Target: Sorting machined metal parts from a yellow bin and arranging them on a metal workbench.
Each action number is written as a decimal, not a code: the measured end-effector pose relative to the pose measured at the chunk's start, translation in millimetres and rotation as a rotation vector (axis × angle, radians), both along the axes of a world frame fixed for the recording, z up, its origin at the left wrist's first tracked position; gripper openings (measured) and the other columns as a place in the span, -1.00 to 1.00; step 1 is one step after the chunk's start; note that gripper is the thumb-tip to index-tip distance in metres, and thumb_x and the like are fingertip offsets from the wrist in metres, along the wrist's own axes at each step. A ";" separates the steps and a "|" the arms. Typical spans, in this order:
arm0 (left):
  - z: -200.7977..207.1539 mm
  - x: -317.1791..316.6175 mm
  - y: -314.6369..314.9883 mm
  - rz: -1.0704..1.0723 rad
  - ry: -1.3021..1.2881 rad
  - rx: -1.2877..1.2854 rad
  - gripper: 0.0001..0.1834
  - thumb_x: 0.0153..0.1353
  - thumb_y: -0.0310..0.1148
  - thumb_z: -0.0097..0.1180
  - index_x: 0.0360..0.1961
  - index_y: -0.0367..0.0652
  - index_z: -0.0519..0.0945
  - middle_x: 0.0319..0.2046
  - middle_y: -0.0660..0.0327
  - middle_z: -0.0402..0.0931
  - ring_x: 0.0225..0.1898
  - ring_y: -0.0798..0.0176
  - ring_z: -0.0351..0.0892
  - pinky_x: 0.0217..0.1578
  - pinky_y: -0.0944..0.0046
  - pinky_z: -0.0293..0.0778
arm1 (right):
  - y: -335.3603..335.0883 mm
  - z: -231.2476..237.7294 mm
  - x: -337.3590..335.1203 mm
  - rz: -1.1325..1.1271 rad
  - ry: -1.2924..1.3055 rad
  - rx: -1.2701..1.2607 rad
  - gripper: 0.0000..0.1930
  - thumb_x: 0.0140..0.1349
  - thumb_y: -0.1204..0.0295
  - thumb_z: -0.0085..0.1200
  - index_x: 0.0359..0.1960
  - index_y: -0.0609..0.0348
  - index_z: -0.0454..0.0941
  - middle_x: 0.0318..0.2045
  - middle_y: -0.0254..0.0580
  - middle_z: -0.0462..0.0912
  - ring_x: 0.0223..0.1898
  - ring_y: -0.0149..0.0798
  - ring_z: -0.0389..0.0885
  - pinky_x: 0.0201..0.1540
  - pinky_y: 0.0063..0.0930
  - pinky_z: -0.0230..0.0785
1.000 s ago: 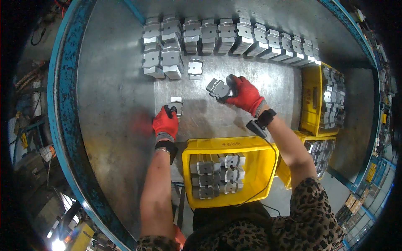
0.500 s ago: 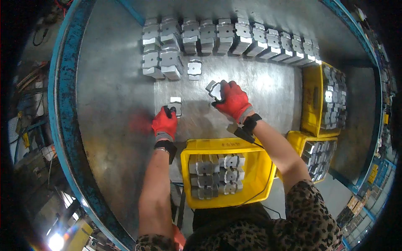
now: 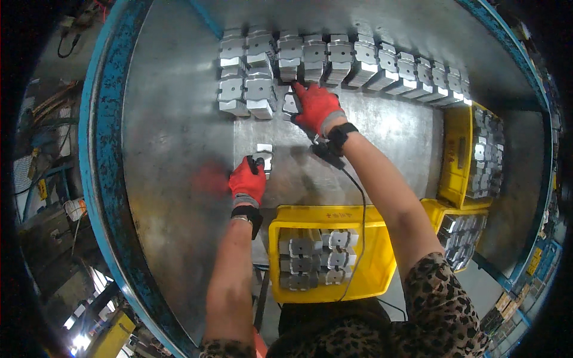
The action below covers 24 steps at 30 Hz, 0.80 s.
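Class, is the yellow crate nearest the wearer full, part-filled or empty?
The yellow crate is part-filled: metal plates occupy its left side; its right side shows bare yellow.

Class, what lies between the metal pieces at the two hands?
In the head view, bare tabletop separates the near piece at the left hand from the far piece at the right hand.
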<state>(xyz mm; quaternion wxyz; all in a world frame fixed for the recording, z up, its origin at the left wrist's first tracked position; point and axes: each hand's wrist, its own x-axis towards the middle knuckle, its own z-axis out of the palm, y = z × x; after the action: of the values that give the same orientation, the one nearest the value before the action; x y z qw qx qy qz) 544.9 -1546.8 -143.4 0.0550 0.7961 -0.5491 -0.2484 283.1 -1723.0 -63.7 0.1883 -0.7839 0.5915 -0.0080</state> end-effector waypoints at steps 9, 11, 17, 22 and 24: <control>1.8 -10.8 -1.4 -0.072 -0.026 -0.120 -0.67 0.47 -0.09 0.29 0.03 -0.11 0.68 -0.13 -0.05 0.81 -0.06 -0.27 0.80 0.00 -0.23 0.65 | -14.2 -40.2 -25.1 0.008 -0.145 -0.136 -0.54 0.29 0.18 0.44 0.15 0.08 0.66 0.10 0.13 0.76 0.12 0.23 0.78 0.19 0.09 0.66; 2.9 -7.5 0.7 -0.062 -0.005 -0.093 -0.67 0.46 -0.11 0.30 0.04 -0.11 0.68 -0.12 -0.04 0.81 -0.06 -0.26 0.80 -0.01 -0.22 0.66 | -7.4 -43.1 -41.5 -0.004 -0.168 -0.156 -0.61 0.31 0.17 0.40 0.08 0.07 0.70 0.07 0.12 0.78 0.09 0.23 0.78 0.18 0.08 0.65; -7.1 -3.3 5.2 -0.080 -0.071 -0.205 -0.68 0.48 -0.09 0.28 0.01 -0.11 0.69 -0.14 -0.05 0.82 -0.06 -0.25 0.81 -0.02 -0.22 0.66 | 16.2 -30.9 -128.7 -0.336 -0.335 -0.094 -0.57 0.33 0.20 0.38 0.18 0.03 0.72 -0.02 0.10 0.82 0.08 0.25 0.76 0.14 0.12 0.62; -4.6 -1.3 -0.2 -0.056 -0.039 -0.119 -0.64 0.50 -0.03 0.26 -0.02 -0.12 0.68 -0.15 -0.06 0.81 -0.06 -0.27 0.80 -0.02 -0.22 0.65 | 30.0 -14.3 -106.7 0.009 -0.203 -0.114 -0.49 0.38 0.19 0.35 0.32 -0.02 0.60 0.24 0.15 0.65 0.18 0.25 0.72 0.17 0.12 0.62; 2.0 0.9 0.0 -0.026 -0.005 -0.087 -0.62 0.50 -0.02 0.26 0.00 -0.13 0.68 -0.14 -0.07 0.81 -0.05 -0.28 0.80 -0.02 -0.22 0.65 | 22.5 -5.7 -81.5 -0.002 -0.147 -0.069 -0.50 0.38 0.19 0.35 0.31 -0.02 0.60 0.26 0.15 0.65 0.19 0.24 0.73 0.18 0.13 0.62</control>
<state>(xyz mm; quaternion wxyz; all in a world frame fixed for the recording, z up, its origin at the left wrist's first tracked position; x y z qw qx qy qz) 545.7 -1546.8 -141.5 0.0851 0.7865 -0.5697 -0.2229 201.6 -1700.6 -69.4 0.2041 -0.7867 0.5763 -0.0859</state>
